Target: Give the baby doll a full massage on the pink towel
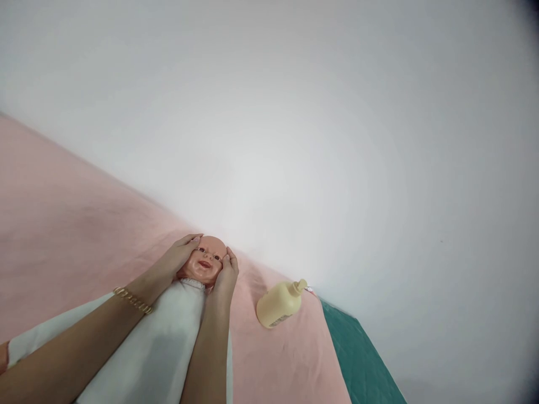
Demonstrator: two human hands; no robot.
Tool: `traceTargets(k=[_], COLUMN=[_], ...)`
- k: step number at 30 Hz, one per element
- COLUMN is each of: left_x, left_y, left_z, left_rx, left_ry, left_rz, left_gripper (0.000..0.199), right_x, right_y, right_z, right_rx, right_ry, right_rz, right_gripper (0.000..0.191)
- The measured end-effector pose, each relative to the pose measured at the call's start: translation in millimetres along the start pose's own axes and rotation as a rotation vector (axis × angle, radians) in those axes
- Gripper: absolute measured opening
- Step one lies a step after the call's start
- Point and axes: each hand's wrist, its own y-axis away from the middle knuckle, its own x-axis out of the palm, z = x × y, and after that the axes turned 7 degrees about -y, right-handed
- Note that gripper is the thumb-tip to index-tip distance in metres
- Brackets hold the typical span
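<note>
A baby doll [207, 262] in a white garment [168, 331] lies face up on a pink cloth [286, 359]. My left hand [181, 257] rests against the side of the doll's head at the left of the view, with a gold bracelet on that wrist. Against the opposite side of the head is my right hand [227, 274]. The head sits between both hands, its face uncovered. Right of my right hand, a pale yellow pump bottle [278, 304] stands on the pink cloth, tilted in the view.
Beyond the cloth rises a plain white wall [295, 140]. A green quilted surface [357, 353] borders the pink cloth at the lower right. A small white and red tag [310, 289] shows near the bottle's pump.
</note>
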Motion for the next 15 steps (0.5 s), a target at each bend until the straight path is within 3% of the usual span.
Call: traceTargets(k=[5,15], left_x=[2.8,-3.6], left_y=[2,13], left_z=[2,-8], left_rx=[0.027,-0.011], left_ry=[0.024,-0.081], left_rz=[-0.013,0.078], left_gripper=[0.029,0.060], right_x=[2,7], right_y=[0,17], right_z=[1,15], right_rx=[0.004,0.033], right_ry=[0.010,0.042], right_rz=[-0.009,0.069], right_gripper=[0.028,0.052])
